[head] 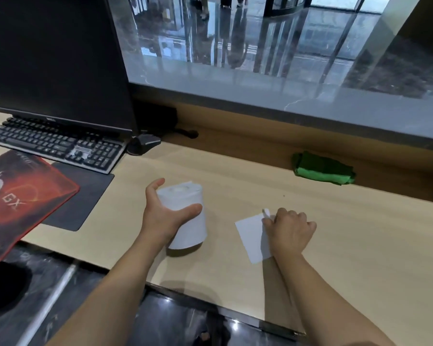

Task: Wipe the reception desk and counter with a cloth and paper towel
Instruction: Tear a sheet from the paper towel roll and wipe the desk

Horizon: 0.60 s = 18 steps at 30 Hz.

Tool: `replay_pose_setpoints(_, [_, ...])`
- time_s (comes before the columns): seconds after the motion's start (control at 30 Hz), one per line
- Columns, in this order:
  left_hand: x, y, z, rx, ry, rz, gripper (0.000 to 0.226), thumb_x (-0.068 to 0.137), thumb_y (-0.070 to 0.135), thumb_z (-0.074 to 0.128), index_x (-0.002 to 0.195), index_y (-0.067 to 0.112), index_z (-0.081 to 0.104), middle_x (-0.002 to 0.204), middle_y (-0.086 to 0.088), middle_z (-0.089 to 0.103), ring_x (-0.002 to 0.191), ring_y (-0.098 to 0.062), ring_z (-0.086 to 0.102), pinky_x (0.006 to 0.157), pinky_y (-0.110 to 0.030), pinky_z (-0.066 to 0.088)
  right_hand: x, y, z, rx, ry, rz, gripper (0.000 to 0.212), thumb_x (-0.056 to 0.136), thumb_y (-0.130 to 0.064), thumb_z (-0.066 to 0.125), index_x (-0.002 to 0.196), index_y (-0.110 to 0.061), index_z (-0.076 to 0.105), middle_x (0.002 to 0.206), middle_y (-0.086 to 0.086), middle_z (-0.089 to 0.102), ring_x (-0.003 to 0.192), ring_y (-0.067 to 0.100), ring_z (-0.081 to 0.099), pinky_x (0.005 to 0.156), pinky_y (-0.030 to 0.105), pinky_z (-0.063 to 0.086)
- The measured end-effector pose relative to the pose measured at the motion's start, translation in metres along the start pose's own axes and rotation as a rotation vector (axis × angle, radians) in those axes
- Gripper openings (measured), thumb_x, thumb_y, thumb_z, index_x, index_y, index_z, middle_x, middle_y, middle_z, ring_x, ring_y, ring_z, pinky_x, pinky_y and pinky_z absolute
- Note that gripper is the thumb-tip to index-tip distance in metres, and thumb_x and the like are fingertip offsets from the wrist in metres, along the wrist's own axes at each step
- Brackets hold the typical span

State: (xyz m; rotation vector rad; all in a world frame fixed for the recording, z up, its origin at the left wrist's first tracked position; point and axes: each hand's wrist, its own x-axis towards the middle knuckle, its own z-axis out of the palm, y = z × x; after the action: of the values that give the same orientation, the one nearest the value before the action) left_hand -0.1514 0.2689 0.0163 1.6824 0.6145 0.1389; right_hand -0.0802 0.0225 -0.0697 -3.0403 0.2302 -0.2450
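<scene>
A white paper towel roll (188, 218) stands upright on the light wooden desk (335, 221). My left hand (163, 211) curls round the roll's upper part, thumb in front and fingers behind. To its right a single white paper towel sheet (250, 236) lies flat on the desk. My right hand (289, 231) rests on the sheet's right side with curled fingers pinching its far corner. A folded green cloth (324, 168) lies farther back right, against the base of the raised grey marble counter (260, 91).
A black monitor (53, 58) and black keyboard (55, 143) fill the left rear. A red mouse pad (18, 198) overlaps a dark mat (85, 196) at the left. The desk's front edge (210, 303) runs just below my forearms.
</scene>
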Motion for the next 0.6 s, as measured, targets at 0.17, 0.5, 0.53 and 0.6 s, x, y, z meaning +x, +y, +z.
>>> replay_pose_setpoints(0.17, [0.000,0.007,0.004,-0.005,-0.030,0.001,0.107,0.049,0.033,0.088,0.137,0.038,0.027,0.129,0.001,0.043,0.113,-0.023,0.051,0.092,-0.042,0.049,0.018,-0.005,-0.014,0.190,-0.328,0.344,0.058,0.071,-0.077,0.054,0.089,-0.022,0.059,0.089,0.000,0.065,0.100,0.024,0.051,0.076,0.037,0.026])
replay_pose_setpoints(0.5, [-0.004,0.019,0.018,0.032,-0.073,0.017,0.105,0.048,0.038,0.084,0.137,0.039,0.027,0.128,0.002,0.042,0.114,-0.023,0.050,0.093,-0.043,0.050,0.011,0.013,-0.020,0.037,-0.069,0.169,0.008,0.083,-0.016,0.065,0.091,-0.017,0.062,0.097,0.009,0.058,0.096,0.030,0.047,0.074,0.035,0.025])
replay_pose_setpoints(0.53, [-0.005,0.019,0.019,0.033,-0.071,0.017,0.105,0.048,0.038,0.084,0.137,0.039,0.027,0.128,0.002,0.042,0.114,-0.023,0.050,0.093,-0.043,0.049,0.008,0.014,-0.017,0.008,-0.057,0.118,0.010,0.077,-0.012,0.069,0.085,-0.015,0.063,0.089,0.010,0.058,0.089,0.031,0.048,0.071,0.035,0.024])
replay_pose_setpoints(0.6, [-0.005,0.019,0.021,0.037,-0.067,0.018,0.105,0.049,0.038,0.084,0.136,0.040,0.027,0.128,0.002,0.043,0.114,-0.023,0.050,0.093,-0.044,0.050,0.000,0.015,-0.012,0.026,-0.038,0.043,0.014,0.069,-0.011,0.077,0.077,-0.011,0.065,0.078,0.012,0.058,0.079,0.032,0.051,0.067,0.034,0.027])
